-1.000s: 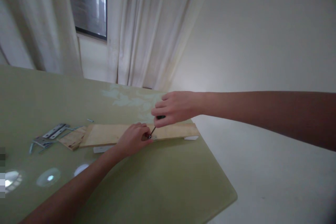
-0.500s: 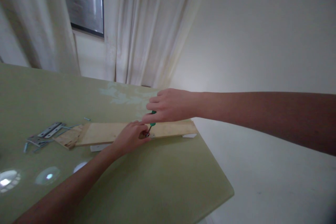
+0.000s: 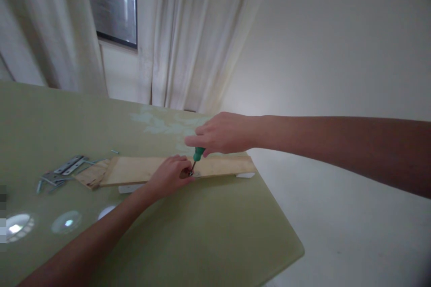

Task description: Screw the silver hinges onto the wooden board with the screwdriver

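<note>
My right hand (image 3: 224,132) is closed over the green handle of a screwdriver (image 3: 198,154), its index finger stretched along the top. The screwdriver's shaft slants down to a small metal piece (image 3: 198,174) on the near edge of a wooden plank (image 3: 133,168). My left hand (image 3: 173,171) rests across the plank, thumb and fingers pinched close around the screwdriver's tip. Whatever lies between those fingers is too small and covered to make out. White blocks (image 3: 245,175) show beneath the plank at both ends.
Left of the plank lie a smaller piece of wood (image 3: 92,175), metal hinges (image 3: 70,165) and several screws (image 3: 39,186) on the green table (image 3: 215,228). The table's right edge runs beside the plank's end. Curtains (image 3: 188,31) hang behind.
My right hand has shifted its fingers on the screwdriver, and more of the green handle now shows. The left hand stays in place at the tip. The view has moved slightly.
</note>
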The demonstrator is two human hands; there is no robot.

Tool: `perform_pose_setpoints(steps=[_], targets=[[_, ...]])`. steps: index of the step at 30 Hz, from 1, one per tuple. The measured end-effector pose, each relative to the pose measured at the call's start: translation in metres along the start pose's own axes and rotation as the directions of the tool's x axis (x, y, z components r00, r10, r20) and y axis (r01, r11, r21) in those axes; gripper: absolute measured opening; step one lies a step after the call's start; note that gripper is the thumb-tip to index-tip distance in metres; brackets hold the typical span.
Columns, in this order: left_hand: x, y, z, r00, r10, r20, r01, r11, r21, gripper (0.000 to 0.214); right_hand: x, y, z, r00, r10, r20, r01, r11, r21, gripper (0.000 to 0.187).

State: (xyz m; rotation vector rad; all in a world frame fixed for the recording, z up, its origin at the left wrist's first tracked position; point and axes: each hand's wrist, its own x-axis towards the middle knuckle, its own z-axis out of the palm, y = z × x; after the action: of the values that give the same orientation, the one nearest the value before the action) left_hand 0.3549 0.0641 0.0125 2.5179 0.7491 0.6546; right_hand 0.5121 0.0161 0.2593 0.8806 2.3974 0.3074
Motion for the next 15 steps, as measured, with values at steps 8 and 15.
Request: perform_pose_setpoints(steps=[8, 15], targets=[[-0.001, -0.004, 0.003, 1.000, 0.016, -0.022, -0.016, 1.000, 0.001, 0.016, -0.001, -0.012, 0.002, 0.985, 0.175, 0.000, -0.173, 0.979, 0.110, 0.043], [0.000, 0.001, 0.000, 1.000, -0.001, -0.007, 0.001, 1.000, 0.008, 0.017, 0.000, -0.009, 0.018, 0.987, 0.144, -0.067, -0.144, 0.990, -0.003, 0.036]])
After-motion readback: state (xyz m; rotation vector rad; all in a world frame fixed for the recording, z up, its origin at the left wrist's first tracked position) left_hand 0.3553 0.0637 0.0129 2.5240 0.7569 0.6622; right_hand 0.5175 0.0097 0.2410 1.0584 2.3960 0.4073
